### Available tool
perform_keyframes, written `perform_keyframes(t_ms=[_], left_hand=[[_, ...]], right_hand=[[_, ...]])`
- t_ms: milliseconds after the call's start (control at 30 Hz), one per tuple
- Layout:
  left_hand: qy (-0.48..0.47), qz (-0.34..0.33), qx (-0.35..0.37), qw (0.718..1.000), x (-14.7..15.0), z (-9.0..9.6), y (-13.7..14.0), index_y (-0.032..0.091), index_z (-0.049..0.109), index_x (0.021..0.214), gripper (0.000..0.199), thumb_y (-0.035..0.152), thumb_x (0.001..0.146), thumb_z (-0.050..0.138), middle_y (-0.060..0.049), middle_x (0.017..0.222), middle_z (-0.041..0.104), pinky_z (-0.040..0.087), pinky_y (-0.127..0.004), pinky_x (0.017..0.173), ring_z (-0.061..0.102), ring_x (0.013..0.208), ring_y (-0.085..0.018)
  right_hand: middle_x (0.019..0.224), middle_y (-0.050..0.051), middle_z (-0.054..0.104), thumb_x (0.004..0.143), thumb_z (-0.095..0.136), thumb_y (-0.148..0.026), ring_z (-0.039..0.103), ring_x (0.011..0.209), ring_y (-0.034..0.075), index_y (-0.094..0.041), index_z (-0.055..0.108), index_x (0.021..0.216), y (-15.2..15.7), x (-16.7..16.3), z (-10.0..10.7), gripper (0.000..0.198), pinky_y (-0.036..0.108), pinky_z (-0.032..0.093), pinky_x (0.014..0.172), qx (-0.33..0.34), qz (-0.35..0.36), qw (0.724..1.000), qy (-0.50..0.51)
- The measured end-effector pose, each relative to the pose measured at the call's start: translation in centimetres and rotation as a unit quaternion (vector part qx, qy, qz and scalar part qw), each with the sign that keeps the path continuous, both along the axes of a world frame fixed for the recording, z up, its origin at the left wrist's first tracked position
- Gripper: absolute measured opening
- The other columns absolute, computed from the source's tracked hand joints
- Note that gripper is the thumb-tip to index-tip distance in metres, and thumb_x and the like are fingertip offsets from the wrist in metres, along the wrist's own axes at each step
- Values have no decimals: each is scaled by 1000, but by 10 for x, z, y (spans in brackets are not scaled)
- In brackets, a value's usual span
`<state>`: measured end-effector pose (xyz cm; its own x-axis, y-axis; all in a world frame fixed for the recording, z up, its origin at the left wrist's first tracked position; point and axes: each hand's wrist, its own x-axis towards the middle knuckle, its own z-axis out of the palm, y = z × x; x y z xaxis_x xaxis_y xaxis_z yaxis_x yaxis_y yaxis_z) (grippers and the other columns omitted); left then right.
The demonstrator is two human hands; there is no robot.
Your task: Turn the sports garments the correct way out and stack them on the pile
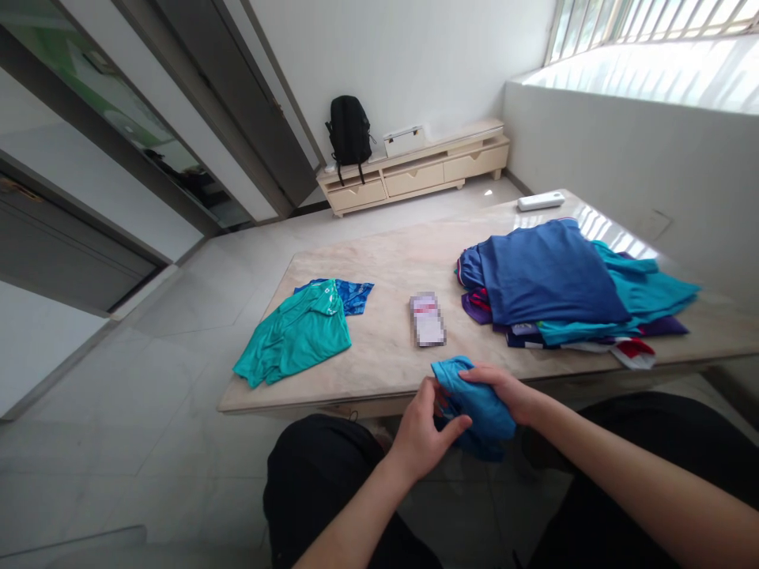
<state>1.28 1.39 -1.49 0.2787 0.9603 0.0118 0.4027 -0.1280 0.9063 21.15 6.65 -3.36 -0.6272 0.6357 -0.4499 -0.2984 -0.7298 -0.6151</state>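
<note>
A bunched light-blue garment (485, 407) hangs between my two hands, just off the front edge of the table (385, 261). My left hand (422, 433) holds its left side; the fingertips are partly hidden behind the cloth and the thumb lies in front. From the right, my right hand (504, 387) grips the upper part, fingers lying over the fabric. What kind of garment it is cannot be made out. Beyond my hands lies a blurred phone-like object (427, 320) on the tabletop.
On the table's left lie a green garment (296, 336) and a blue patterned one (356, 297). A heap topped by a dark-blue garment (545, 273) covers the right side. Behind it rests a white oblong device (540, 201). A black backpack (349, 130) stands on a low cabinet (415, 178).
</note>
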Motion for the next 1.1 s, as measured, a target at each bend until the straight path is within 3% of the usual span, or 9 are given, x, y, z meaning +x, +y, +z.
perform_keyframes(t_ms=[133,267,400,500,567,667,767,933,1100], left_hand=[[1,70,-49,996,5,-21,-1,21,51,118,43,41,86,72,-5,96,65,49,-30,75,62,83,-19],[-23,75,-45,996,-1,-24,4,24,44,136,65,22,79,74,-8,118,61,51,-29,75,63,92,-19],[12,22,45,999,-6,-11,6,24,62,118,39,13,82,64,-8,120,60,49,-31,86,59,108,-23],[53,-6,78,996,-8,-6,5,22,67,101,15,19,87,64,-7,108,64,46,-34,91,58,105,-24],[73,-25,75,994,-8,-7,4,21,66,91,5,26,91,63,-6,97,66,43,-34,89,58,98,-23],[92,-28,69,993,-8,-10,4,21,63,80,16,27,94,59,-5,86,64,41,-31,80,57,88,-21],[102,-21,61,993,-7,-11,4,21,59,73,22,24,95,56,-3,77,61,37,-28,72,55,79,-19],[113,6,59,992,-7,-9,5,20,56,68,28,24,95,54,-1,71,56,33,-27,66,52,70,-16],[125,17,59,990,-9,-12,6,19,55,66,29,25,94,54,0,68,55,33,-26,64,50,67,-14]], right_hand=[[98,7,74,69,84,-32,71,85,20,-15,69,103,-5,2,2,41,31,56,80,62,30,997,14],[96,6,74,65,88,-30,70,82,19,-14,69,104,-8,5,-3,46,30,56,79,106,72,992,3],[84,4,72,69,87,-36,66,70,15,-12,70,95,-6,5,-9,39,27,55,71,135,88,986,-33],[71,0,65,74,83,-43,57,61,10,-11,68,82,-2,3,-17,36,21,48,62,194,83,974,-85],[62,-4,56,79,78,-49,46,55,7,-12,64,75,0,0,-24,40,18,39,55,251,95,956,-118],[59,-6,48,85,69,-55,38,55,7,-13,60,72,1,-3,-35,45,19,31,52,318,115,927,-162],[68,-3,56,94,55,-56,46,63,11,-14,62,78,-2,-6,-40,46,22,38,60,373,113,895,-216],[88,4,66,101,44,-46,58,81,18,-16,67,95,-9,-10,-33,38,27,44,75,505,98,795,-321],[105,10,65,102,44,-41,62,91,20,-18,66,116,-16,-12,-28,35,31,51,83,549,35,788,-276]])
